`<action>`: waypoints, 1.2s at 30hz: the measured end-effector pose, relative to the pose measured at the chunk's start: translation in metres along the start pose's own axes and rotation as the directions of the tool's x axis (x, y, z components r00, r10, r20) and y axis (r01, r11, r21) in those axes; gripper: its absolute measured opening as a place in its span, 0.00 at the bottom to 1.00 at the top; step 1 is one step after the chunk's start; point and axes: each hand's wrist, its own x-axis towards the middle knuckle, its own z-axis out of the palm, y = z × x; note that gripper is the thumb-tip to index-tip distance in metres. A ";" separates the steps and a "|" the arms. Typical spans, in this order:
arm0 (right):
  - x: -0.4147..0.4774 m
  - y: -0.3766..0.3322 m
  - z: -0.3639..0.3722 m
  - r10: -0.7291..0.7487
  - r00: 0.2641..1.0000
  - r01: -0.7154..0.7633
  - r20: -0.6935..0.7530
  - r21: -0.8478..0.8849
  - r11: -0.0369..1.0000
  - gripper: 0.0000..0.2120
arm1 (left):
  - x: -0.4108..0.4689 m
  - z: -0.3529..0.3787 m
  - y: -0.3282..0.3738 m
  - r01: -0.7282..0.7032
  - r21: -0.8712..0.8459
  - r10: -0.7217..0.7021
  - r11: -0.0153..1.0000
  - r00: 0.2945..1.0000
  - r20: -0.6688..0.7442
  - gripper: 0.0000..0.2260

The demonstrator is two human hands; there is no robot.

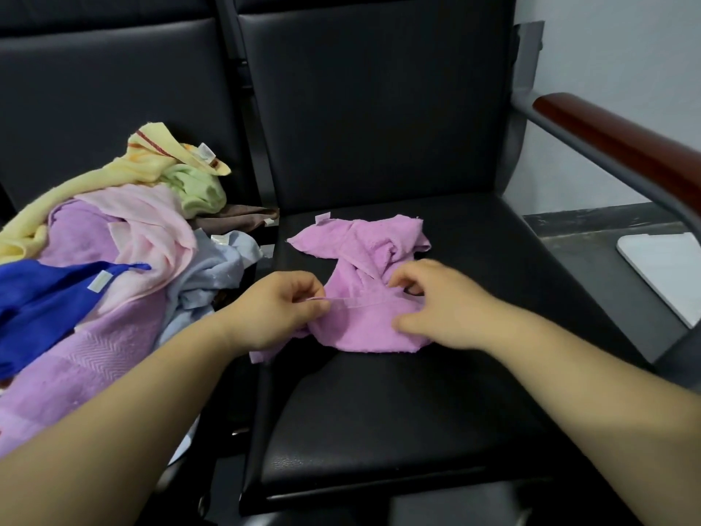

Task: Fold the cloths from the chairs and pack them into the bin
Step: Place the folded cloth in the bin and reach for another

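Early stage: pink cloth (364, 256) crumpled on chair seat (379, 411), unfolded; hem pinched in left hand (280, 309), fold gripped by curled right hand (436, 303). Pile of cloths (113, 241) beside, awaiting folding.

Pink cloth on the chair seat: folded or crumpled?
Crumpled, not folded. The pink cloth lies bunched, corners twisted, on the chair seat; left hand pinches its near hem, right hand grips beside it.

looks like office/waiting rm: row of joined black padded chairs (379, 127) w/ wooden armrest (622, 146), plain wall (622, 39).
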 end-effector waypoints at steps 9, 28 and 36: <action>0.016 -0.021 0.005 -0.159 0.987 0.160 0.015 -0.118 0.980 0.16 | -0.017 -0.007 0.022 -0.225 0.233 0.234 0.946 0.972 -0.014 0.08; -0.002 -0.024 -0.046 0.065 0.992 -0.009 -0.112 0.443 0.897 0.10 | -0.025 -0.017 0.038 -0.214 0.438 0.325 0.873 0.925 -0.197 0.10; -0.012 -0.042 -0.040 -0.067 0.997 0.076 -0.037 0.632 0.771 0.07 | -0.020 -0.010 0.037 -0.140 -0.107 0.081 0.984 0.899 -0.430 0.02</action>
